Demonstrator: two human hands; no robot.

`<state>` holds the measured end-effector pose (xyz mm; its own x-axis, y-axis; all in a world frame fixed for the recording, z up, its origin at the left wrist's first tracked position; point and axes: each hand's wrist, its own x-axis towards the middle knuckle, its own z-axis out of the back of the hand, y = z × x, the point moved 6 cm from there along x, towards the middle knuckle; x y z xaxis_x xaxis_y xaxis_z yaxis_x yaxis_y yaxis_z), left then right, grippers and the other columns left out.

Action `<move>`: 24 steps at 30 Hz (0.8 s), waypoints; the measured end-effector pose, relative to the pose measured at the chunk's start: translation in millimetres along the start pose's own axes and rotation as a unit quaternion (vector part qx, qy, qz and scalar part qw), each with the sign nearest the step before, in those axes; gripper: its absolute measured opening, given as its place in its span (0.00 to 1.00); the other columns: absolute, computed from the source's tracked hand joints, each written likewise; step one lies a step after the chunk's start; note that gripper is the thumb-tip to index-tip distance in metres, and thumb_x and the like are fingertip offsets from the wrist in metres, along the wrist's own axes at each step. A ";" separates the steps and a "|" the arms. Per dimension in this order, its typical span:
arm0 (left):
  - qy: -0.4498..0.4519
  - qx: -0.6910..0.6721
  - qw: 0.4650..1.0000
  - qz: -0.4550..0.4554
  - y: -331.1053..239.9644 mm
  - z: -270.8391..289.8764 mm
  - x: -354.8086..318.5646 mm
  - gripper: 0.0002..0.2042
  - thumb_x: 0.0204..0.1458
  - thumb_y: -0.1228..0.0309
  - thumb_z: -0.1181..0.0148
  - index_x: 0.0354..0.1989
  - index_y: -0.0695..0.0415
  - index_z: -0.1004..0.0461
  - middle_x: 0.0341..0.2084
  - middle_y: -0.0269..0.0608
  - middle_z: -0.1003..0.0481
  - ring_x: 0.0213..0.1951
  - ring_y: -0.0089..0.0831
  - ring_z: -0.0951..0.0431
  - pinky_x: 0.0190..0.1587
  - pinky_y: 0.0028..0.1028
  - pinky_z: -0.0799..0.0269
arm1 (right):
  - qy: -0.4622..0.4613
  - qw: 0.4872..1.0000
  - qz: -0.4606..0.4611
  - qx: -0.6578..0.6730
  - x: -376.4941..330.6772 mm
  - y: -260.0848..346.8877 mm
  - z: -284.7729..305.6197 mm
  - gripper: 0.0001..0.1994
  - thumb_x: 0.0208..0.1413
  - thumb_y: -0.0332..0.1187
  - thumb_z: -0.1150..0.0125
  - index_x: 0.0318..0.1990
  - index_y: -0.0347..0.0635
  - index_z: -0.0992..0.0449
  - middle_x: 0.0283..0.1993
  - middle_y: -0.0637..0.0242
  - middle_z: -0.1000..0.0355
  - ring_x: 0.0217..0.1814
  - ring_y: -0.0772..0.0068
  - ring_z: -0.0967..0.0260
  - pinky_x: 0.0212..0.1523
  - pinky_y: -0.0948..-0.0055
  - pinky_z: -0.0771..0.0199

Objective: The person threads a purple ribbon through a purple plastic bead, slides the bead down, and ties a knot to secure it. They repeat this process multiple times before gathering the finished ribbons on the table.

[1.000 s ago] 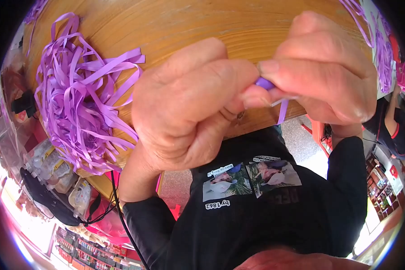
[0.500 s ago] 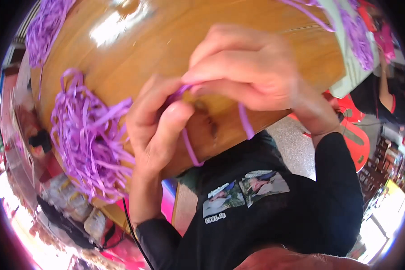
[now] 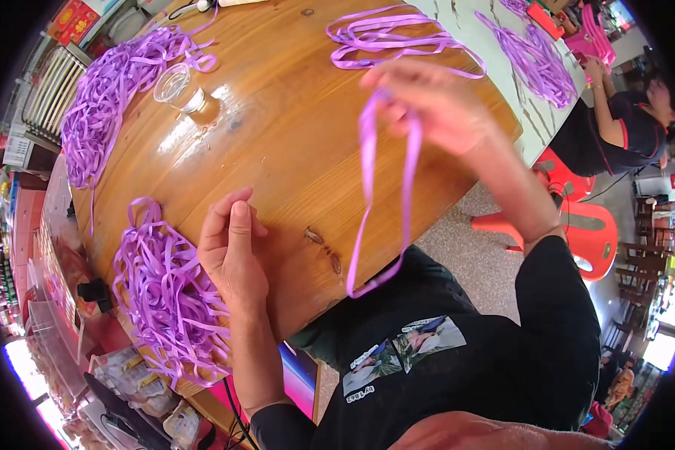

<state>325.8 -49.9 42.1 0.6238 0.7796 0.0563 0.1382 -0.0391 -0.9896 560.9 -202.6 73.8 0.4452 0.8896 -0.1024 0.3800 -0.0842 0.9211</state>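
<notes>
A loop of purple ribbon (image 3: 408,187) hangs from my right hand (image 3: 431,105), its bottom dangling past the table's near edge. The fingers of that hand are pinched on the top of the loop and a little blurred. My left hand (image 3: 234,251) rests empty over the table, loosely curled with the thumb raised and apart. Just left of it lies a tangled heap of purple ribbons (image 3: 161,292). Beyond my right hand, several ribbon loops (image 3: 397,41) are laid out lengthwise on the wooden table (image 3: 292,142).
At the far left is another big ribbon heap (image 3: 109,105), with a clear plastic cup (image 3: 180,90) beside it. A white marbled table (image 3: 529,120) adjoins on the right, bearing more ribbons (image 3: 536,64). A co-worker (image 3: 615,127) sits there near red stools (image 3: 585,232).
My hands have parted. The right one has moved up and away, carrying the ribbon loop, while the left has let go and dropped back toward the near heap. The view has shifted too.
</notes>
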 end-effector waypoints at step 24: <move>0.043 0.037 0.998 0.008 8.4 -6.6 -4.6 0.05 0.57 0.77 0.45 0.37 0.64 0.24 0.26 0.33 0.32 0.25 0.17 0.34 0.28 0.17 0.38 | -0.223 0.754 0.202 -0.584 109.7 53.0 117.9 0.09 0.56 0.33 0.42 0.40 0.38 0.22 0.32 0.67 0.25 0.34 0.77 0.29 0.35 0.75 0.28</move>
<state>329.2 -57.9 34.4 0.6894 0.7228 0.0483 0.0728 -0.0029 -0.9973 725.5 -162.3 67.1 0.6609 0.6363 0.3980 -0.7162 0.3762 0.5878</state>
